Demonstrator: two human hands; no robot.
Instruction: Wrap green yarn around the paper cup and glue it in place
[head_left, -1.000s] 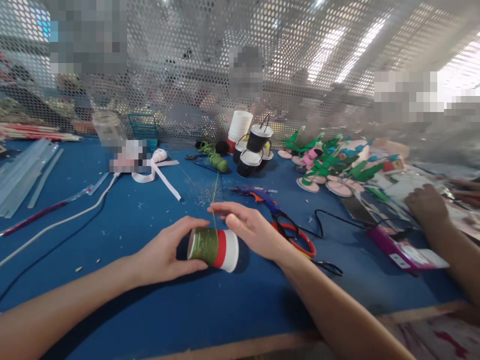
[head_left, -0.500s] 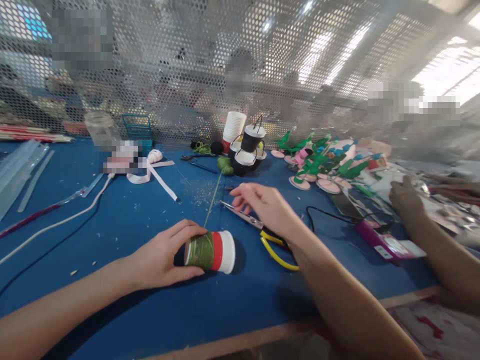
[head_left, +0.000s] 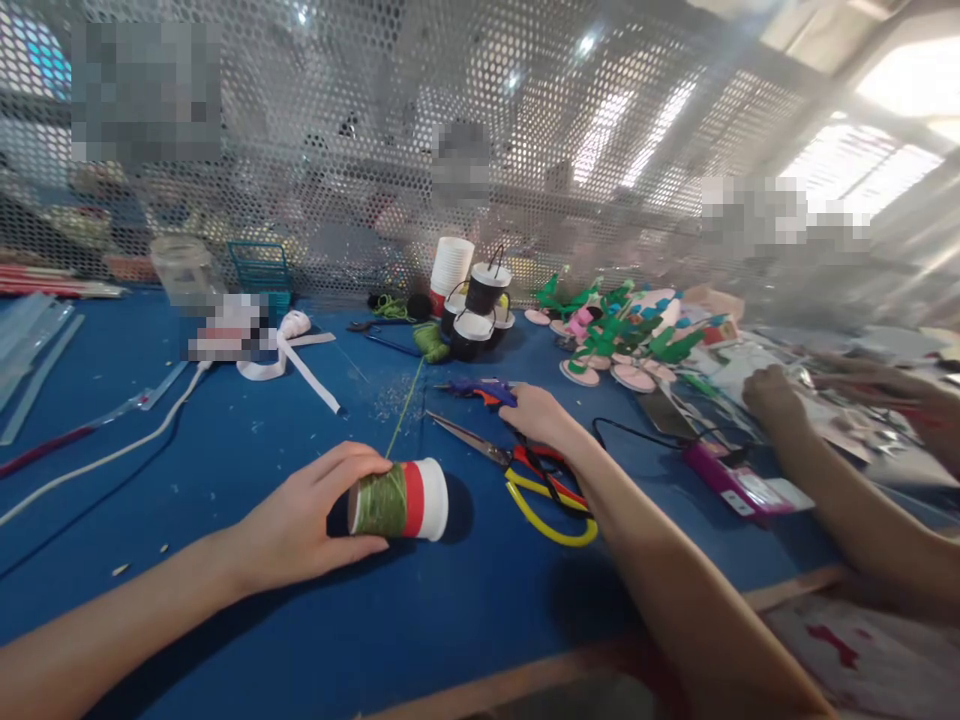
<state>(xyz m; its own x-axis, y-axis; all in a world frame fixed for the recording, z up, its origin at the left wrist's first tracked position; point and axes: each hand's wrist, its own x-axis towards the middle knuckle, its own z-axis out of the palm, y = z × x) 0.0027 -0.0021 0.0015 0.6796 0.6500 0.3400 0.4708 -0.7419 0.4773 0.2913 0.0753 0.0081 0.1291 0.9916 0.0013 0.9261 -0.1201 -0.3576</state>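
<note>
My left hand (head_left: 322,510) is closed around the base end of a paper cup (head_left: 431,500) lying on its side above the blue table. Green yarn (head_left: 382,502) is wound round the cup beside a red band, and a strand runs taut to a green yarn ball (head_left: 430,343). My right hand (head_left: 538,413) grips the handle end of a blue glue gun (head_left: 476,386) with an orange trigger; its fingers are partly hidden. Just below that hand lie scissors (head_left: 551,528) with yellow and red handles, blades pointing to the far left.
Small black cups (head_left: 472,335) and a stack of white cups (head_left: 452,262) stand at the back. Green craft figures (head_left: 607,340) on round bases are to the right. White ribbon (head_left: 311,380) lies left. At right are a purple box (head_left: 731,480) and another person's hand (head_left: 772,400).
My right hand has moved from above the scissors to the glue gun and closed on its handle. My left hand still holds the cup. The whole view has shifted slightly.
</note>
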